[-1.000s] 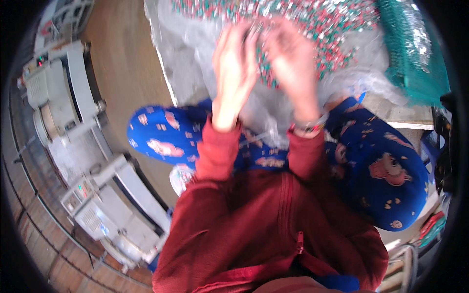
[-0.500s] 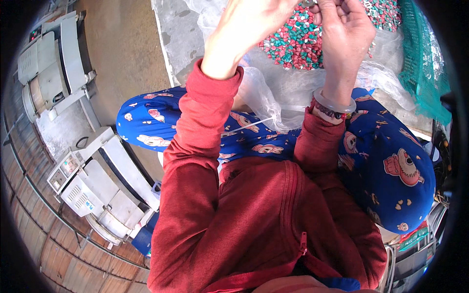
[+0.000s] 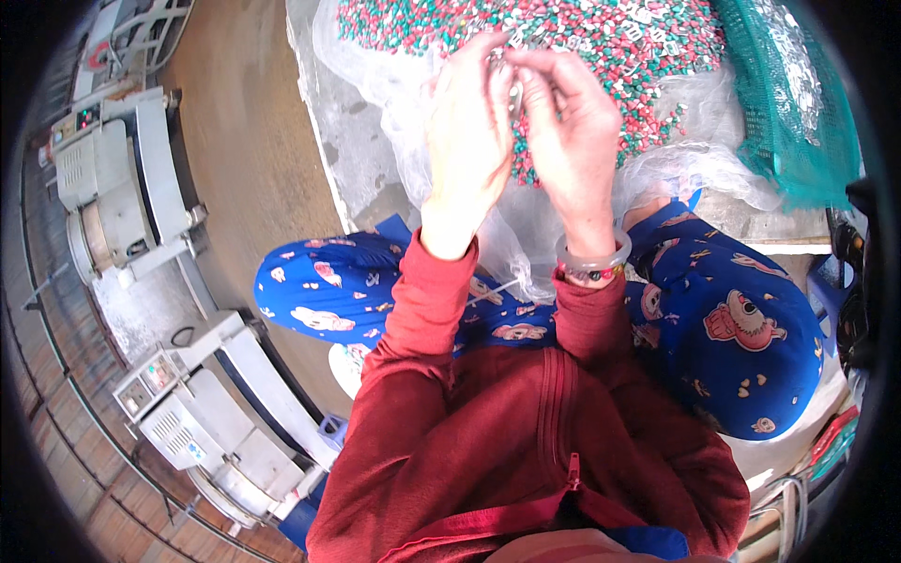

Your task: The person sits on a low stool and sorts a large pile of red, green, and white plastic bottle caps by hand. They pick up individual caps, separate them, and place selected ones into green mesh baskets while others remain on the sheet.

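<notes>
1. My left hand (image 3: pixel 469 141) is raised over the near part of the heap, its fingers bent inward at the top; I cannot tell whether they grip anything.
2. My right hand (image 3: pixel 572 127) is just beside it, thumb and fingers drawn in narrow toward the left; its hold, too, I cannot tell.
3. Between my fingertips shows a small shiny piece (image 3: pixel 516 97), too hidden to make out its shape or which hand bears it.
4. Under and beyond my hands spreads the heap of small red, green and white pieces (image 3: pixel 648 113), with flat silvery pieces (image 3: pixel 638 17) scattered among them.
5. The heap lies on a translucent plastic sheet (image 3: pixel 399 94), which bunches up toward my lap.
6. To the right of the heap is green netting (image 3: pixel 765 131), with more silver bits (image 3: pixel 796 80) showing there.
7. On my right wrist sit a pale bangle (image 3: pixel 596 261) and a dark beaded bracelet (image 3: pixel 599 276).
8. Two pale machines stand off to my left, well apart from my hands.
</notes>
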Available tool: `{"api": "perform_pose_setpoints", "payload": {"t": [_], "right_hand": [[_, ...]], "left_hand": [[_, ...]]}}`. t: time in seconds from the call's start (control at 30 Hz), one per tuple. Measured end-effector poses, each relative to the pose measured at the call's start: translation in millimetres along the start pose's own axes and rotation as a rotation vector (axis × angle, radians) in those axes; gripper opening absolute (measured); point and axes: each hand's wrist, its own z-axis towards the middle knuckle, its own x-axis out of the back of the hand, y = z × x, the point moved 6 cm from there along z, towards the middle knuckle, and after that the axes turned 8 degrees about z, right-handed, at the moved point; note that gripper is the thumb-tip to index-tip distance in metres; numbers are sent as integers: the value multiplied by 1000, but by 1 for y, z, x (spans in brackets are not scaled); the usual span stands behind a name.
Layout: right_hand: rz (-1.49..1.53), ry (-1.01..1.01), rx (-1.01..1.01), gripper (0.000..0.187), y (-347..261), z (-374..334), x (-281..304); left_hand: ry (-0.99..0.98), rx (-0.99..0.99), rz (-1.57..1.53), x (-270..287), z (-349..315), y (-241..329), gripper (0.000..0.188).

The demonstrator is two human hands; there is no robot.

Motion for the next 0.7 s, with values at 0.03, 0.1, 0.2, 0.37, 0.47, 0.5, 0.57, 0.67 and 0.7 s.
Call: {"api": "perform_pose_setpoints", "payload": {"t": [0.03, 0.1, 0.2, 0.37, 0.47, 0.5, 0.57, 0.67, 0.7], "right_hand": [[-2, -12, 17, 11, -3, 0, 0], [-86, -99, 5, 14, -7, -1, -1], [32, -54, -70, 26, -9, 1, 1], [130, 4, -221, 31, 2, 3, 8], [139, 36, -212, 20, 5, 2, 14], [121, 46, -203, 17, 5, 1, 16], [104, 56, -208, 10, 5, 1, 18], [47, 41, -178, 9, -2, 1, 18], [6, 31, -127, 8, -7, 2, 17]], "left_hand": [[-31, 54, 13, 1, -1, -4, 27], [-104, 119, -54, 2, -3, -9, 29], [-208, 190, -283, 3, -2, -12, 33], [-225, 71, -95, 0, 1, 5, 39], [-224, 24, -20, -1, 0, 12, 44], [-231, 63, -41, -1, 0, 10, 43], [-231, 118, -90, -1, 0, 6, 42], [-176, 87, 50, 2, 1, 5, 18], [-151, 64, 101, 3, 2, 5, 14]]}}
